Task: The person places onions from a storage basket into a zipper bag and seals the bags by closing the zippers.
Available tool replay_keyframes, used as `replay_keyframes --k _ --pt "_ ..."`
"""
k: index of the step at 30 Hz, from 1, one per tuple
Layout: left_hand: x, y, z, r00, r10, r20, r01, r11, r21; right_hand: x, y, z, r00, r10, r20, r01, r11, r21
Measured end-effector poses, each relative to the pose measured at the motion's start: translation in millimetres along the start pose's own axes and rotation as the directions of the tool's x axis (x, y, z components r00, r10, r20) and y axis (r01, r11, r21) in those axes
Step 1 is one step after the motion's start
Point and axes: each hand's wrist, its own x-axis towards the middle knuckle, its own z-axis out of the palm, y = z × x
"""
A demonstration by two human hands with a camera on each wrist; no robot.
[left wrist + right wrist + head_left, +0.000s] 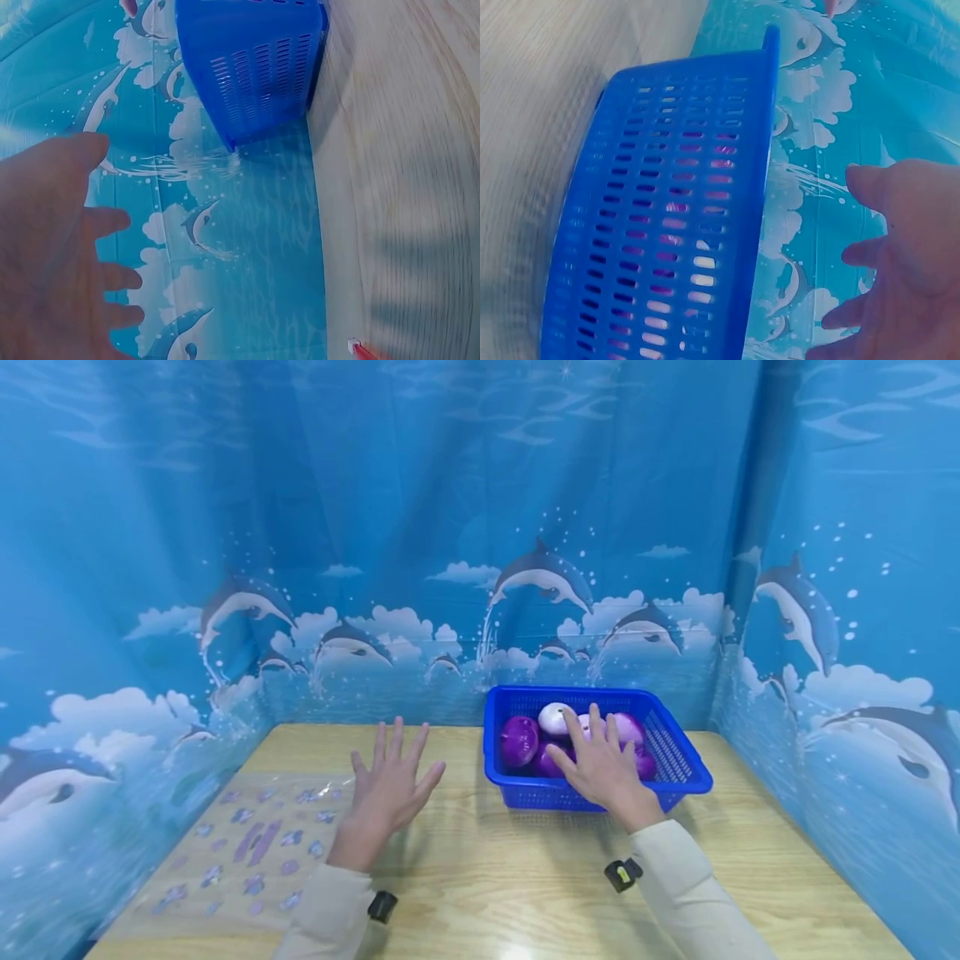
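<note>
In the head view my left hand point(388, 789) hovers over the table with its fingers spread, between a clear patterned plastic sheet and a blue basket. The left wrist view shows the same hand point(52, 247) with straight fingers and nothing in them. My right hand point(606, 766), fingers also spread, is over the front of the blue basket point(498, 777) and overlaps its contents. Inside lie several round purple and white things, among them a purple onion point(519, 741) and a white one point(554, 718). The right wrist view shows the basket's slotted side point(656, 187) beside that hand point(907, 247).
A clear plastic sheet point(247, 852) with small purple and blue prints lies flat on the left of the wooden table point(480, 877). Blue curtains point(420, 527) with dolphins enclose the back and both sides. A small red-tipped thing point(360, 349) shows at the left wrist view's bottom.
</note>
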Motion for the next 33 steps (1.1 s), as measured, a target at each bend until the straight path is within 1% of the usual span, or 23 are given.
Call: replay_keyframes --k 3,6,9,12,14,15,18,20,22,25,26,28,30,33 --pt "-1.5 -4.7 -2.8 0.999 0.025 0.028 -0.024 0.999 -0.022 1.3 0.5 0.1 0.999 -0.046 0.02 0.044 0.993 0.107" --pt "-3.0 -16.5 -6.6 0.996 0.046 0.08 -0.042 0.998 -0.05 2.8 0.7 0.6 0.993 -0.114 0.014 0.109 0.974 0.199" --pt "-4.4 -34.8 -12.5 0.988 0.077 0.135 -0.064 0.993 -0.1 4.0 0.7 1.2 0.984 -0.179 -0.026 0.179 0.945 0.276" --pt "-7.8 -55.5 -20.7 0.975 0.116 0.189 -0.085 0.983 -0.164 4.4 -0.6 1.3 0.97 -0.232 -0.068 0.241 0.911 0.335" --pt "-10.4 -69.5 -25.9 0.967 0.138 0.212 -0.096 0.976 -0.195 4.6 -2.5 1.0 0.963 -0.256 -0.087 0.27 0.885 0.379" --pt "-11.7 -76.3 -27.8 0.965 0.136 0.223 -0.091 0.976 -0.2 4.6 -3.5 0.8 0.959 -0.266 -0.093 0.281 0.873 0.398" --pt "-15.4 -95.5 -31.4 0.961 0.087 0.261 -0.036 0.98 -0.195 5.1 -7.2 0.6 0.952 -0.29 -0.101 0.303 0.832 0.465" --pt "-16.6 -107.7 -32.8 0.958 0.062 0.28 -0.007 0.981 -0.192 5.5 -9.7 0.8 0.949 -0.299 -0.101 0.309 0.815 0.491" --pt "-17.5 -118.9 -34.4 0.952 0.046 0.302 0.014 0.981 -0.192 5.5 -12.0 1.3 0.948 -0.303 -0.093 0.308 0.808 0.503" --pt "-17.5 -135.4 -37.1 0.943 0.063 0.326 0.009 0.977 -0.215 5.7 -13.6 3.0 0.949 -0.305 -0.079 0.303 0.813 0.497" --pt "-17.7 -140.7 -37.5 0.941 0.058 0.334 0.018 0.975 -0.22 5.5 -13.7 3.5 0.95 -0.303 -0.072 0.299 0.818 0.491" --pt "-18.1 -150.8 -37.2 0.938 0.052 0.342 0.031 0.972 -0.233 5.3 -13.9 4.1 0.951 -0.302 -0.061 0.292 0.824 0.486" --pt "-18.6 -160.6 -35.3 0.937 0.056 0.344 0.03 0.971 -0.239 5.3 -13.7 4.5 0.953 -0.299 -0.054 0.286 0.824 0.488" --pt "-20.0 -170.0 -31.7 0.939 0.039 0.342 0.044 0.972 -0.23 5.2 -13.0 4.3 0.952 -0.303 -0.054 0.29 0.827 0.481"
